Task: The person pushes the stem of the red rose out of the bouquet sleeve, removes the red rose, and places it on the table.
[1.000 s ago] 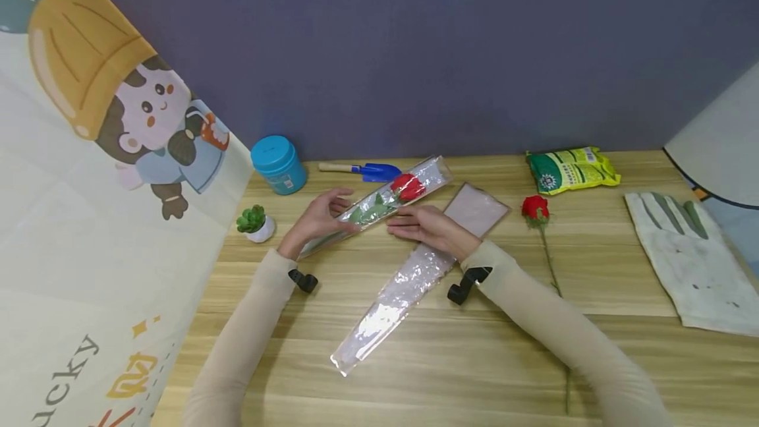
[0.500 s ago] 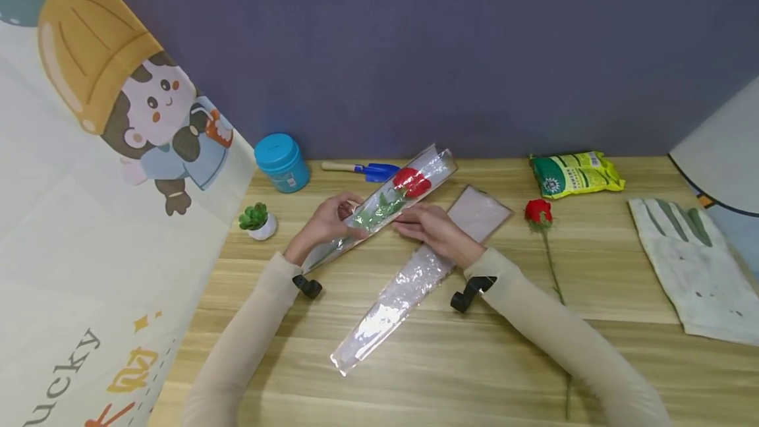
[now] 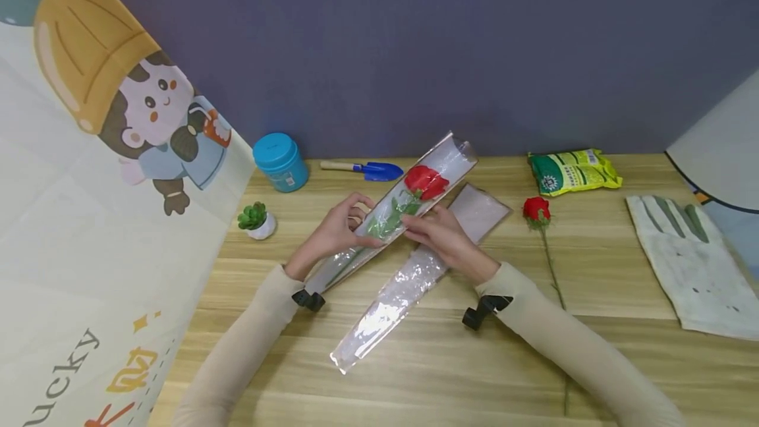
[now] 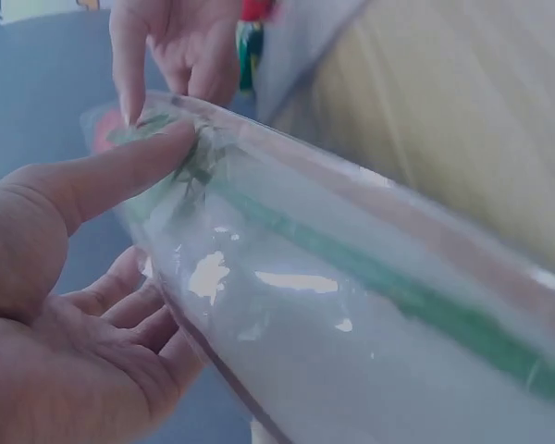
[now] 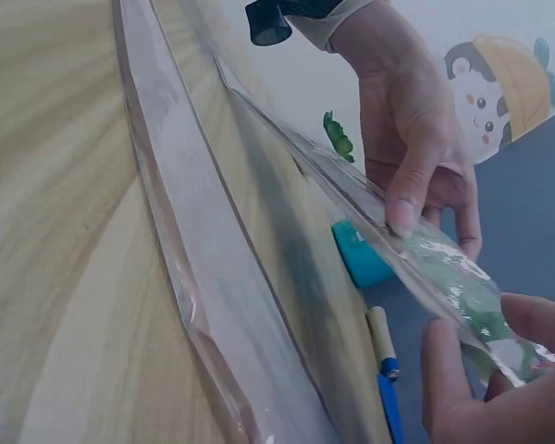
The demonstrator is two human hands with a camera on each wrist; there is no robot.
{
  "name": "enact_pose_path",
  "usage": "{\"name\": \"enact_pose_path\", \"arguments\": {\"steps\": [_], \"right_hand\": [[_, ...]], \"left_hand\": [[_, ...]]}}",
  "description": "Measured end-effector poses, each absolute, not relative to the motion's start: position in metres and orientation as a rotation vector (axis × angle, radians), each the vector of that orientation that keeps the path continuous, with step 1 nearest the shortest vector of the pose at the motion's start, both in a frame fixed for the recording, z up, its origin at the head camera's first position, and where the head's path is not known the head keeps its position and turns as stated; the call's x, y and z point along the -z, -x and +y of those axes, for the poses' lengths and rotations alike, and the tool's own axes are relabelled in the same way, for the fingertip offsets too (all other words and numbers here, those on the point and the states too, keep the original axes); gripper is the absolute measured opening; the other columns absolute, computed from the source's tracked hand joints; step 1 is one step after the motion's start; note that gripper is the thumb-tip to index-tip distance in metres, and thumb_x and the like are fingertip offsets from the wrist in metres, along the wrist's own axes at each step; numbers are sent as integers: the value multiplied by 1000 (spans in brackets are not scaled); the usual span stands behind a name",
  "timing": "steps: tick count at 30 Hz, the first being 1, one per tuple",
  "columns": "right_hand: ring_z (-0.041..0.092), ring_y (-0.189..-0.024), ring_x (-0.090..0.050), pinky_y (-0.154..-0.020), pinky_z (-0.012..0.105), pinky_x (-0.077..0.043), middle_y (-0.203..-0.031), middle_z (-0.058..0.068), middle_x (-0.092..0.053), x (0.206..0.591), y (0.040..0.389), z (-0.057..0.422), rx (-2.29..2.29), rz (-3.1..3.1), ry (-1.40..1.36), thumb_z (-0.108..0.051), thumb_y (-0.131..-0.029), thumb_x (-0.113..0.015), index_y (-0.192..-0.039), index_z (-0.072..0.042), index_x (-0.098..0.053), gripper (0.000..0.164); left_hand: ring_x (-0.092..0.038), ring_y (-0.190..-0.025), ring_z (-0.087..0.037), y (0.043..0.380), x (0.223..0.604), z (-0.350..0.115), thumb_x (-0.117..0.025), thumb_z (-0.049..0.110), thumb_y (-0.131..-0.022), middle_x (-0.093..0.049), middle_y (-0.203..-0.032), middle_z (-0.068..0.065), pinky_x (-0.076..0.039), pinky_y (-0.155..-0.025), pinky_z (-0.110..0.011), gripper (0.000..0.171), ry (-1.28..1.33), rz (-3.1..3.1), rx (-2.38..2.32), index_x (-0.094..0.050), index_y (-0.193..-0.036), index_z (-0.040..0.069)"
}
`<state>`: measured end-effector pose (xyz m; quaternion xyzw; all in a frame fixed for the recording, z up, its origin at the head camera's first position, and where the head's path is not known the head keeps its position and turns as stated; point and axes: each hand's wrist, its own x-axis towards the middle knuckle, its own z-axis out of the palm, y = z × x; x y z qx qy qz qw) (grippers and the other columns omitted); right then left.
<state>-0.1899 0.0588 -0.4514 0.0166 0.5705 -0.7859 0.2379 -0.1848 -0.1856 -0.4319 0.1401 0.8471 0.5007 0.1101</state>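
A red rose (image 3: 425, 181) with green leaves and stem lies inside a long clear sleeve (image 3: 453, 157), tilted up over the table. My left hand (image 3: 340, 229) grips the sleeve's left side, its thumb across the front and its fingers behind, as the left wrist view shows. On the opposite edge, just below the bloom, my right hand (image 3: 441, 236) pinches the sleeve between thumb and fingers. Beneath it on the table is a second, flat clear sleeve (image 3: 409, 285), lying diagonally. In the right wrist view the wrapped rose's sleeve (image 5: 351, 203) hangs above the table.
A loose red rose (image 3: 537, 209) lies right of the right hand, its stem partly under the forearm. Along the back are a blue tub (image 3: 281, 162), a blue trowel (image 3: 379, 170) and a green-yellow bag (image 3: 575, 170). A potted succulent (image 3: 257, 219) stands left; a work glove (image 3: 690, 269) lies far right.
Both hands have raised the sleeve with the rose off the table and toward the camera, shifting it slightly right. The trowel's blade is now fully uncovered.
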Motion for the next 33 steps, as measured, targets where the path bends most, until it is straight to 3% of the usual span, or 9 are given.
{"name": "enact_pose_path", "arguments": {"steps": [6,14,22,33], "right_hand": [[13,-111,-69,-106,34,-58,-133,10,-66,441,178,71,2097,1759,24,-16,-99,-71,-150,-6,-43,60],[9,-103,-69,-98,29,-61,-121,1,-70,433,170,89,2069,1912,68,-21,-100,-71,-146,-1,-52,54],[8,-101,-72,-89,25,-63,-131,19,-68,428,161,104,1980,2082,260,-20,-98,-72,-142,-1,-56,50],[4,-94,-72,-81,21,-63,-107,-12,-72,420,158,126,2052,2128,218,-13,-98,-72,-141,1,-54,49]], "left_hand": [[-76,-81,-21,174,423,-165,-88,-2,-78,-76,-110,-26,-60,-69,-27,68,-454,2307,-1620,-46,-131,9],[-78,-80,-20,163,420,-138,-84,-4,-81,-76,-113,-29,-64,-70,-33,63,-447,2170,-1753,-45,-129,7],[-79,-84,-25,154,424,-116,-84,-2,-82,-76,-111,-26,-67,-77,-42,61,-444,2063,-1822,-50,-131,9],[-78,-93,-25,141,429,-99,-84,0,-82,-75,-118,-28,-67,-81,-39,66,-521,2087,-1809,-53,-140,6]]}}
